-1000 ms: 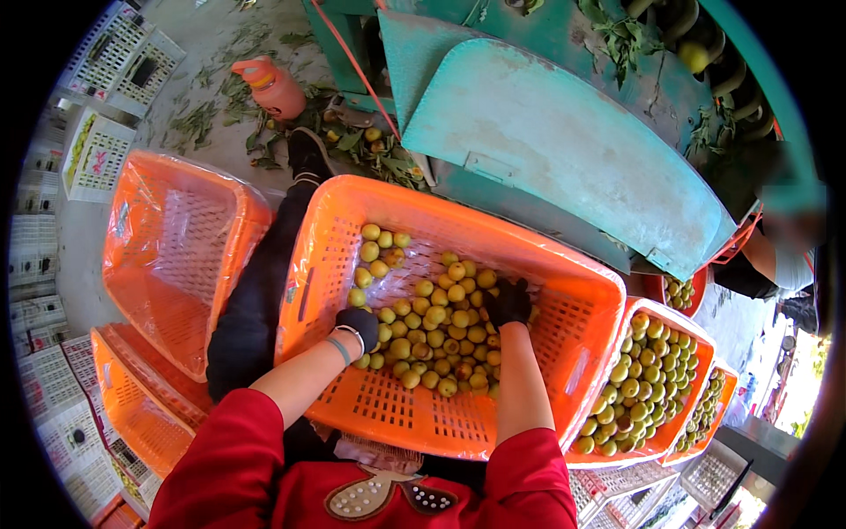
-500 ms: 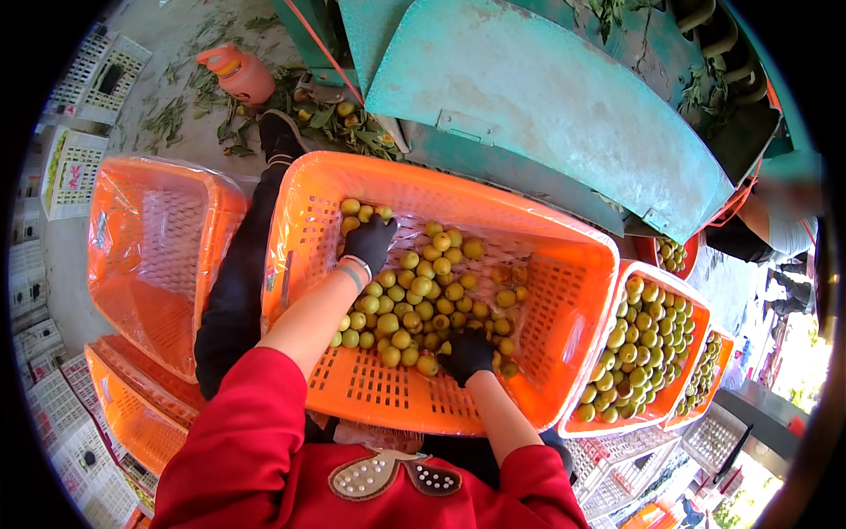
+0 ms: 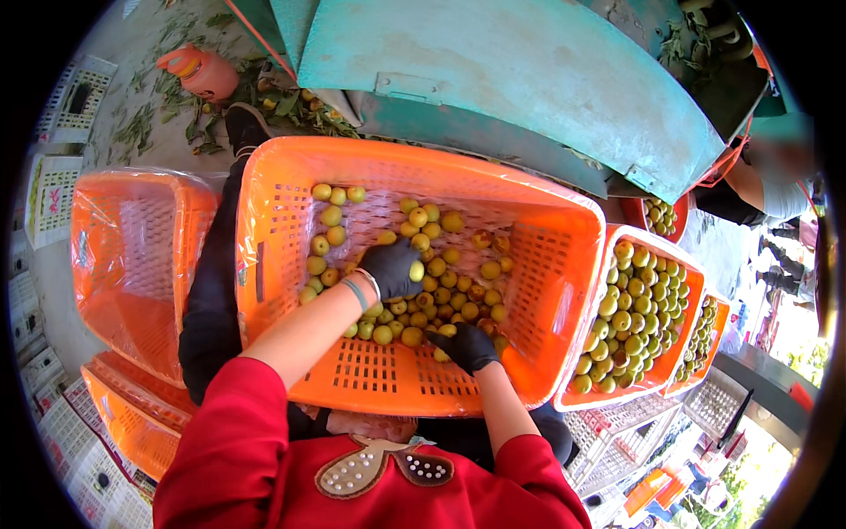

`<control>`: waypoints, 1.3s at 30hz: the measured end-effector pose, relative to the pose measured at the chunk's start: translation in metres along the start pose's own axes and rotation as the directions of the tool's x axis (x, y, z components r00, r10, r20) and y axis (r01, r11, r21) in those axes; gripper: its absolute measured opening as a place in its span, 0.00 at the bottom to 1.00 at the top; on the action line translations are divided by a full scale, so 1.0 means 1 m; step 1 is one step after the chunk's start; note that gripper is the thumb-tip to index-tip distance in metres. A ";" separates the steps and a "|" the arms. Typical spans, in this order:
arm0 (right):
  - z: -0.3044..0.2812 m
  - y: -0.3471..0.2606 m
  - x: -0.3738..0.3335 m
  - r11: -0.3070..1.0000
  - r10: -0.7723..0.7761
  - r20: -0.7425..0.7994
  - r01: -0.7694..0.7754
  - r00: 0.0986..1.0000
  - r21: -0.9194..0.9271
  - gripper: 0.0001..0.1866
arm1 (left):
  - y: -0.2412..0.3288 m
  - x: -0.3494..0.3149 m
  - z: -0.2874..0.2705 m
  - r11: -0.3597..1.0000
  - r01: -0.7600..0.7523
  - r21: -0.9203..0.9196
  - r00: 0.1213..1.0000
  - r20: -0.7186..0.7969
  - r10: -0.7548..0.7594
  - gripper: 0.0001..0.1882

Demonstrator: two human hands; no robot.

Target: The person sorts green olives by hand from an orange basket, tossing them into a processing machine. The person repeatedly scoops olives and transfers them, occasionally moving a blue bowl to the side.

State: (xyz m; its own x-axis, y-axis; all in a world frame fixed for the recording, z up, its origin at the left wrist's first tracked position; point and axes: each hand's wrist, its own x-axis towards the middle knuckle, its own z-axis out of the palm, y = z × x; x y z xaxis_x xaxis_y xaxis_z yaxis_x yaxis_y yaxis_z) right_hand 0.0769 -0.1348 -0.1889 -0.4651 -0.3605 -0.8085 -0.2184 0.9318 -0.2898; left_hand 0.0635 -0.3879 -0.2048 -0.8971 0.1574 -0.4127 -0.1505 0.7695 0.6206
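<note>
A large orange plastic crate (image 3: 379,375), lined with clear film, stands tilted in front of me with many round yellow-green fruits (image 3: 382,334) in it. My left hand (image 3: 390,267), in a dark glove, is over the middle of the pile, its fingers closed round a greenish fruit (image 3: 417,271). Nearer the crate's front wall, my right hand (image 3: 470,347), also gloved, has its fingers closed about a yellowish fruit (image 3: 441,354) at the pile's edge. Both wrists reach in over the near rim. Some fruits lie apart along the crate's left side.
Right of the crate stands another orange crate (image 3: 573,388) full of similar fruit. Film-lined orange crates (image 3: 88,264) sit at left. A teal metal machine (image 3: 502,79) rises beyond the crate. An orange jug (image 3: 207,75) and fallen leaves lie on the floor; another person (image 3: 775,189) is at far right.
My left hand has moved right and nearer from the crate's far left, and now holds a fruit. My right hand stays near the front wall. The whole view has shifted a little.
</note>
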 end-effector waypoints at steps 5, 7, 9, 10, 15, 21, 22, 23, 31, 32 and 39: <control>-0.028 -0.010 -0.011 0.982 0.085 -0.170 -0.054 0.982 0.181 0.28 | -0.017 -0.033 0.030 0.970 0.200 0.137 0.906 0.351 -0.236 0.24; -0.051 -0.006 0.001 0.956 0.116 -0.317 -0.019 0.941 0.293 0.26 | -0.015 -0.062 0.017 0.979 0.173 0.111 0.926 0.321 -0.201 0.25; -0.080 -0.001 0.032 0.964 0.107 -0.442 0.016 0.891 0.266 0.24 | -0.032 -0.083 0.018 0.980 0.184 0.078 0.904 0.378 -0.199 0.28; -0.094 0.004 0.053 0.987 0.072 -0.499 0.011 0.863 0.162 0.23 | -0.033 -0.094 0.009 0.971 0.237 0.023 0.897 0.378 -0.228 0.29; -0.121 0.001 0.129 0.986 -0.140 -0.322 0.163 0.936 0.046 0.24 | -0.029 -0.127 -0.019 0.805 0.539 -0.246 0.658 0.721 -0.220 0.36; -0.059 -0.015 0.125 0.959 -0.166 0.174 0.200 0.971 -0.201 0.36 | -0.032 -0.140 -0.034 0.436 0.772 -0.462 0.564 0.815 -0.135 0.37; -0.061 -0.029 0.098 0.973 -0.042 0.194 0.084 0.980 -0.216 0.36 | -0.037 -0.139 -0.031 0.353 0.805 -0.477 0.541 0.835 -0.105 0.33; -0.059 -0.036 0.080 0.972 -0.011 0.217 0.061 0.976 -0.228 0.37 | -0.041 -0.138 -0.030 0.271 0.831 -0.485 0.521 0.850 -0.075 0.29; -0.057 -0.024 -0.008 0.999 -0.052 0.376 0.054 0.925 0.006 0.37 | -0.046 -0.116 -0.024 0.389 0.774 -0.499 0.600 0.774 -0.200 0.20; -0.065 -0.019 -0.008 0.997 -0.020 0.348 -0.009 0.937 0.079 0.37 | -0.057 -0.121 -0.016 0.496 0.544 -0.676 0.803 0.591 -0.075 0.22; -0.170 0.029 0.089 0.815 0.062 -0.194 0.063 0.979 0.576 0.26 | -0.031 -0.079 0.007 0.970 0.242 0.007 0.856 0.470 -0.216 0.29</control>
State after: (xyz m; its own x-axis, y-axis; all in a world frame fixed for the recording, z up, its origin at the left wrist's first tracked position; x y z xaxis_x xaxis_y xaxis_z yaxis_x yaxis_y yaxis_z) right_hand -0.1165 -0.1466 -0.1826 -0.6355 -0.3031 -0.7101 0.2874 0.7608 -0.5819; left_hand 0.1425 -0.4201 -0.1962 -0.5403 0.2589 -0.8006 -0.3599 0.7889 0.4981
